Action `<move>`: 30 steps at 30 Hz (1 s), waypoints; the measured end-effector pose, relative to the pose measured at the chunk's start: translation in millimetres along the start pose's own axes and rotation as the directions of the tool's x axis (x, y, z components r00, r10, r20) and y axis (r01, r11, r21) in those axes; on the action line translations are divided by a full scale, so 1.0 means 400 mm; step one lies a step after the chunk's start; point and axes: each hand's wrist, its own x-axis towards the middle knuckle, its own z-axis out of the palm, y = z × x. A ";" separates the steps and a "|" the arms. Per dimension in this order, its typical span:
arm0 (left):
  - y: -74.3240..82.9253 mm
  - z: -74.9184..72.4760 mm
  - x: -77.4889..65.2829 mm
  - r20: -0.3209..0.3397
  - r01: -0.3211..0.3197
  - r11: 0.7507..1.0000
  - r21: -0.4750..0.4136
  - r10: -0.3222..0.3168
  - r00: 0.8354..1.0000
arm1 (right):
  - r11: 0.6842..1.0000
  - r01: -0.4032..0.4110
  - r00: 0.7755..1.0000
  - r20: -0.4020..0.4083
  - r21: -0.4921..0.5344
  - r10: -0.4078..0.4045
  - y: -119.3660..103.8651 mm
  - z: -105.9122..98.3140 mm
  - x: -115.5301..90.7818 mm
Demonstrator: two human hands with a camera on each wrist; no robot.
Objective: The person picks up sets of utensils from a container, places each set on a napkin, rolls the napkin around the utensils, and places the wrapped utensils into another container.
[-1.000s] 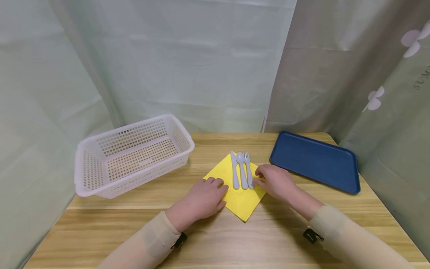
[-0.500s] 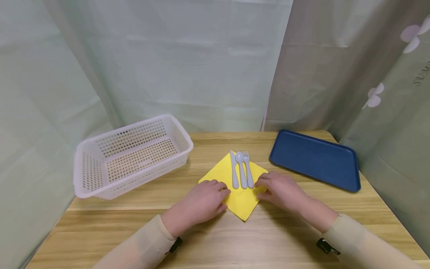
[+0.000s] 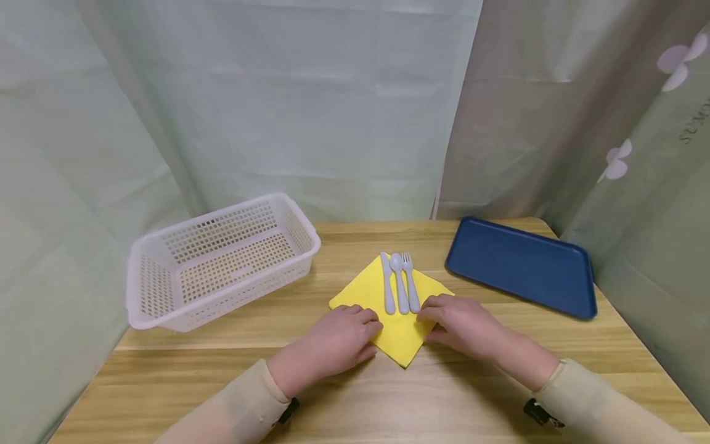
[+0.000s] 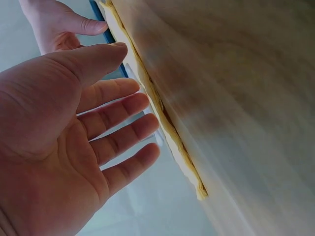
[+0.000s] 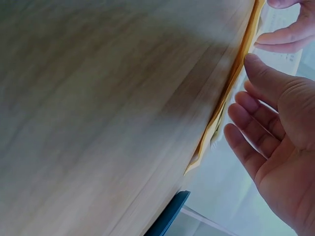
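Observation:
A yellow napkin point(image 3: 398, 342) lies as a diamond at the middle of the table. On it, side by side, rest a grey knife point(image 3: 388, 296), spoon point(image 3: 402, 293) and fork point(image 3: 412, 293), handles toward me. My left hand point(image 3: 345, 338) rests at the napkin's near left edge, its fingers loosely extended over it. Over the near right edge lies my right hand point(image 3: 463, 325), fingertips close to the fork's handle. In the left wrist view the left fingers point(image 4: 115, 110) are spread and relaxed beside the napkin's edge. The right fingers point(image 5: 251, 110) look loosely bent in the right wrist view, gripping nothing.
A white perforated basket point(image 3: 244, 285) stands at the back left. At the back right lies a dark blue tray point(image 3: 521, 268). Grey-green curtains point(image 3: 322, 111) enclose the wooden table point(image 3: 355, 401) behind and at both sides.
My right hand has drawn nearer to me, from the napkin's right corner to its near right edge. The left hand has shifted slightly nearer, uncovering the left corner. The cutlery stays put.

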 end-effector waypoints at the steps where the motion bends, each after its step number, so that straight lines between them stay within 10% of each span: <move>1: 0.000 0.001 0.000 0.000 0.000 1.000 0.001 0.000 1.000 | 1.000 0.001 1.000 0.003 -0.001 -0.001 0.000 0.000 0.000; 30: -0.006 0.005 0.016 -0.020 -0.020 1.000 0.001 0.020 1.000 | 0.996 0.074 0.997 0.006 -0.048 -0.073 0.006 0.020 0.003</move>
